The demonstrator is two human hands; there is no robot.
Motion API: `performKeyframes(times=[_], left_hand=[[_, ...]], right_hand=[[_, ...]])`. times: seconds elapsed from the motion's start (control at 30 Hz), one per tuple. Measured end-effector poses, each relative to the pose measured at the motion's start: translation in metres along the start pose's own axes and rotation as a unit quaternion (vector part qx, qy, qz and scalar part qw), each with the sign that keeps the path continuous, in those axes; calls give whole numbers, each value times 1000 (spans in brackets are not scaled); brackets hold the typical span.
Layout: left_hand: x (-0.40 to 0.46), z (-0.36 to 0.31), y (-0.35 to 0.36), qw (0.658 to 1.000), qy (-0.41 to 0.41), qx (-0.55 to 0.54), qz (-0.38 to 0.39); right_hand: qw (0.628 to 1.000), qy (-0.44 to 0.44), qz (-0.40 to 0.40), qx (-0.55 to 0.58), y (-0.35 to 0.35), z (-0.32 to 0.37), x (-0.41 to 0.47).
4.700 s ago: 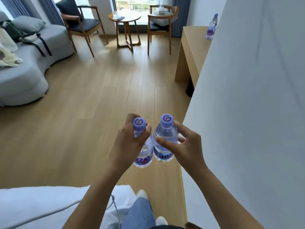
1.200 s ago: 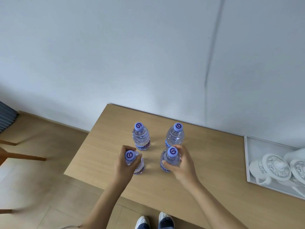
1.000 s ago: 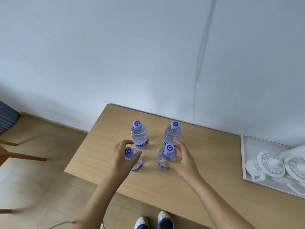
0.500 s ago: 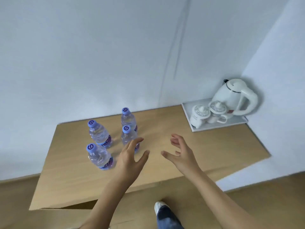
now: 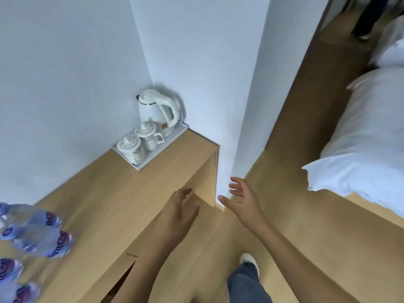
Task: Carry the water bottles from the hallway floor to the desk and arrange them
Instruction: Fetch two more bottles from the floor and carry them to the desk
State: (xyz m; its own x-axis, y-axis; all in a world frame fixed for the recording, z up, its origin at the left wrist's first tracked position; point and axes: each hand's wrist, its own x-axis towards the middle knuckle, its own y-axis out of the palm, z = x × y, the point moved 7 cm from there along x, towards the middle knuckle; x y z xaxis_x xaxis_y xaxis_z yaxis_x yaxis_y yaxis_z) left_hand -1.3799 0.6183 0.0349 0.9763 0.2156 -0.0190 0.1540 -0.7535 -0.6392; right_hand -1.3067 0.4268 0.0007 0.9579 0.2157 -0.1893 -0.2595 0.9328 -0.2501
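Note:
Several clear water bottles (image 5: pixel 37 237) with purple caps and labels stand in a blurred cluster on the wooden desk (image 5: pixel 113 200), at the frame's far left edge and partly cut off. My left hand (image 5: pixel 177 217) hovers empty with fingers apart over the desk's right front edge, well right of the bottles. My right hand (image 5: pixel 242 200) is open and empty beyond the desk's end, in front of the wall corner.
A white tray (image 5: pixel 153 156) with a white kettle (image 5: pixel 157 110) and two lidded cups (image 5: pixel 140 141) sits at the desk's far right corner. A white wall corner (image 5: pixel 238 106) juts out right of the desk. A bed with white bedding (image 5: pixel 367 136) lies at right; wood floor (image 5: pixel 301 215) runs between them.
Both hands let go of the two bottles set down on the desk. My view has swung right, pushing the bottles to the left edge and bringing the bed and hallway floor into sight.

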Motion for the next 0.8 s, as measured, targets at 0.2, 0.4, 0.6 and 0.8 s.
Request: performKeyframes(times=[0.2, 0.4, 0.6, 0.8], left_hand=[[90, -102, 122, 996, 64, -12, 67], [170, -192, 221, 990, 78, -48, 102], [248, -271, 301, 982, 107, -58, 143], [353, -321, 372, 975, 130, -52, 174]], right_hand=[[995, 25, -99, 12, -157, -33, 41], [980, 38, -193, 32, -318, -43, 81], [962, 51, -265, 45, -444, -49, 127], [957, 70, -279, 22, -515, -66, 220]])
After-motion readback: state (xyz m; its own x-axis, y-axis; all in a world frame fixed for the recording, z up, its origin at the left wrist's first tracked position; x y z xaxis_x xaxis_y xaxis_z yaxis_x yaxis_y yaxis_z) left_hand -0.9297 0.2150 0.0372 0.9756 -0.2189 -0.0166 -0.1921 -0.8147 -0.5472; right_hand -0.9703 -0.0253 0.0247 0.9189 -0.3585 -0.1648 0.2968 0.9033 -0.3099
